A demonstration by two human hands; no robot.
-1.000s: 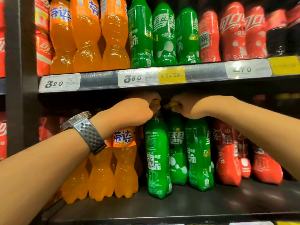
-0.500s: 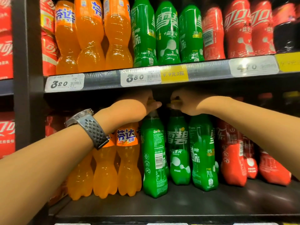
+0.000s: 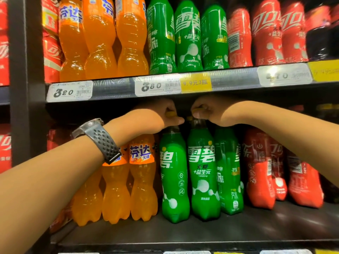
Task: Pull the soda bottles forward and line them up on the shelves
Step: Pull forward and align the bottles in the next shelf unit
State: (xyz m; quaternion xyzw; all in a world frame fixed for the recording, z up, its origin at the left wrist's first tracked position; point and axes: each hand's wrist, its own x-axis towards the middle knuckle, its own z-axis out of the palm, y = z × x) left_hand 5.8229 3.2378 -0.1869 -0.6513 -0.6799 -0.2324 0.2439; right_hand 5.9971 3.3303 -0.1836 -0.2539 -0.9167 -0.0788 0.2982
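Directly beneath the yellow paper price tag (image 3: 196, 83) on the grey shelf rail, both hands are tucked under the upper shelf. The left hand (image 3: 156, 117) has its fingers curled down round the yellow cap of the left green plastic soda bottle (image 3: 174, 180), which stands below the tag and slightly left of it. The right hand (image 3: 211, 111), just right of the tag's line and close to the left hand without touching it, is curled round another yellow cap at the top of the middle green plastic soda bottle (image 3: 203, 180); the fingers hide most of that cap. Both bottles stand upright, side by side and touching, straight under the tag, with a third green plastic bottle (image 3: 228, 171) against the middle one and a little further back.

A grey perforated-strap wristwatch (image 3: 99, 136) sits on the left wrist, below and left of the tag. Further left of the tag on the lower level stand the orange plastic soda bottles (image 3: 143, 180); to the right of it, the red-wrapped cola bottles (image 3: 260, 171) sit set back. All rest on the dark lower shelf board (image 3: 201, 233), far below the tag. Above the tag stands a row of green bottles (image 3: 187, 37)
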